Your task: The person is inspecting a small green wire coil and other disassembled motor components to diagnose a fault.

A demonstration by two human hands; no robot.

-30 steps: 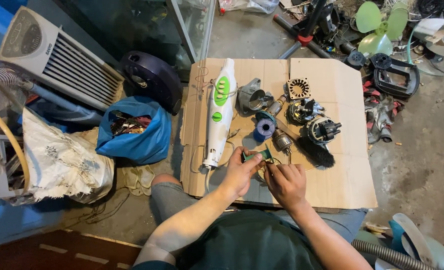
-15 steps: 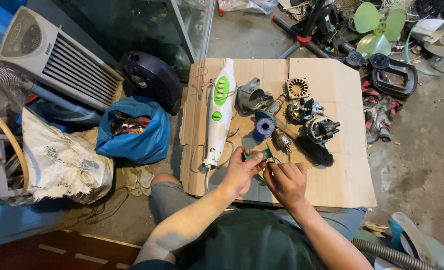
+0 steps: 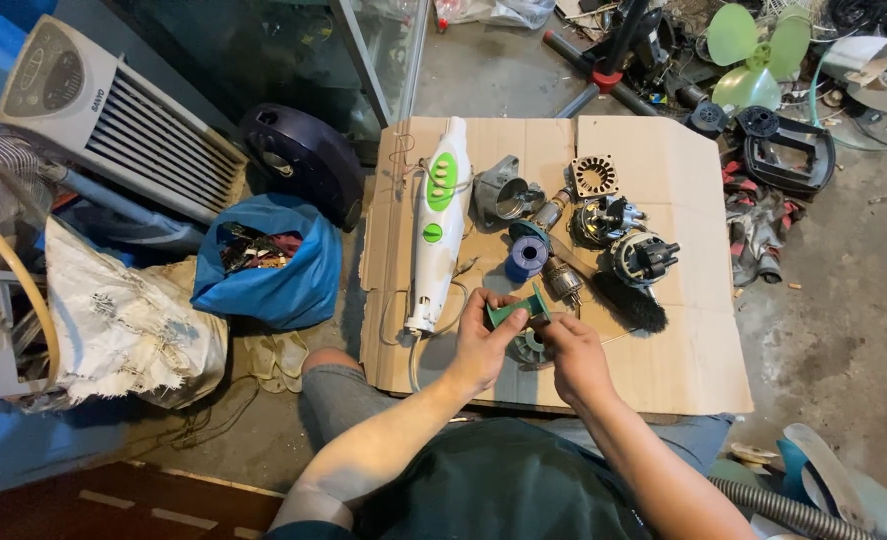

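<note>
Hardly shifted since half a second ago: both hands in the same spot over the near edge of the cardboard, with the small green part tipped a little more into view between them.

Largest first. Flat on the concrete floor, a cardboard sheet (image 3: pixel 664 350) serving as the work surface. Far left, a white slatted cooler (image 3: pixel 114 120) leaning on its side; nearer on the left, a white cloth sack (image 3: pixel 124 320) and an open blue bag (image 3: pixel 274 280) with dark scraps inside. Just off the far left corner of the sheet, a dark round housing (image 3: pixel 304 160).

On the left half of the sheet, a long white and green appliance body (image 3: pixel 439 230), lengthwise from far to near. To its right, spread out and apart from one another: grey metal housing (image 3: pixel 504 195), slotted stator ring (image 3: pixel 594 177), motor block (image 3: pixel 644 257), black brush (image 3: pixel 629 300), blue wire spool (image 3: pixel 526 258), small armature (image 3: pixel 564 280).

Nearest of all, the green part (image 3: pixel 517 309), lifted clear of the cardboard. Left hand (image 3: pixel 484 345) curled, thumb and fingers pinched on its left end. Right hand (image 3: pixel 576 355) also closed, fingertips meeting its right end; cannot tell how firmly. Directly beneath the hands, a pale round fan-like piece (image 3: pixel 529 345) resting on the sheet.

Step in hand, as a judgement: close handling or fitting of the green part, held at both ends. Any next move calls for a steady two-handed pinch, small wrist turns only, and care not to knock the spool and armature just beyond.
</note>
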